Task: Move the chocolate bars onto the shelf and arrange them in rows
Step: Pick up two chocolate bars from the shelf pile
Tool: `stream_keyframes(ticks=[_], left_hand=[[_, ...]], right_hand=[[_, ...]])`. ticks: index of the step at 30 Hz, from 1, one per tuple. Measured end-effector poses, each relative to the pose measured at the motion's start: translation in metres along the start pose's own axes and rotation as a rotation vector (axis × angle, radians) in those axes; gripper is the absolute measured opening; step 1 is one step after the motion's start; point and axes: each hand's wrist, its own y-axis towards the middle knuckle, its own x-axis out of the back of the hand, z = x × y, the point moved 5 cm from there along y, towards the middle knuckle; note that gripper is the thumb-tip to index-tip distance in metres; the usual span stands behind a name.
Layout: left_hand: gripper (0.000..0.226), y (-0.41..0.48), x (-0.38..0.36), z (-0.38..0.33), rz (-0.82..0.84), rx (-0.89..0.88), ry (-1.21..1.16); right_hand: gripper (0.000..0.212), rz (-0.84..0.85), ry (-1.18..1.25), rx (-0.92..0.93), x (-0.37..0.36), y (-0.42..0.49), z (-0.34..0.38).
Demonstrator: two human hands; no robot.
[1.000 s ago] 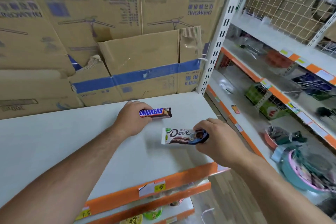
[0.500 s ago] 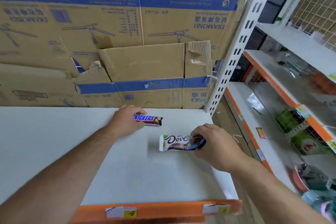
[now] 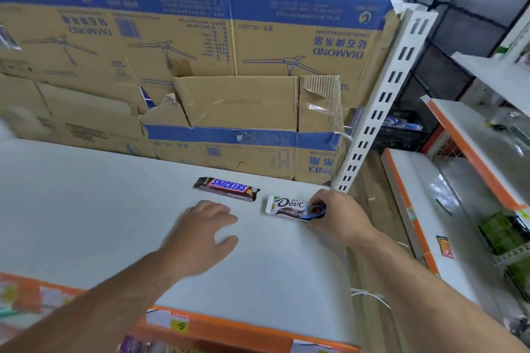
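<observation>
A Snickers bar (image 3: pixel 226 188) lies flat on the white shelf (image 3: pixel 86 203), near the cardboard boxes at the back. To its right lies a white and brown Dove bar (image 3: pixel 286 206). My right hand (image 3: pixel 335 216) pinches the Dove bar's right end against the shelf. My left hand (image 3: pixel 205 231) hovers just in front of the Snickers bar with relaxed fingers, holding nothing and apart from the bar.
Brown and blue cardboard boxes (image 3: pixel 200 66) stand along the back of the shelf. A white slotted upright (image 3: pixel 381 94) marks the right corner. An orange price strip (image 3: pixel 243 329) runs along the front edge. Neighbouring shelves (image 3: pixel 459 180) with goods stand to the right.
My left hand has let go of the Snickers bar and drawn back toward me. The Dove bar has stayed under my right hand. My head has tilted up.
</observation>
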Motion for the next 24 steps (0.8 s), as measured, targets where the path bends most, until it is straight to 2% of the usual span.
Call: stream_keyframes(ticks=[5, 11, 13, 20, 24], left_hand=[[0.046, -0.016, -0.006, 0.000, 0.067, 0.042, 0.047], [0.049, -0.016, -0.003, -0.005, 0.082, 0.057, 0.065], [0.049, -0.016, -0.002, -0.006, 0.076, 0.060, 0.061], [0.048, -0.017, 0.000, -0.006, 0.075, 0.058, 0.064], [0.048, -0.015, 0.000, -0.007, 0.094, 0.068, 0.079]], right_hand=[[0.025, 0.020, -0.066, 0.025, -0.006, 0.023, -0.003], [0.008, -0.016, -0.035, 0.042, -0.014, 0.025, -0.006], [0.019, -0.021, -0.051, 0.025, -0.014, 0.026, -0.005], [0.018, -0.003, -0.113, -0.014, -0.015, 0.028, -0.002], [0.027, 0.065, -0.145, 0.004, -0.013, 0.026, -0.003]])
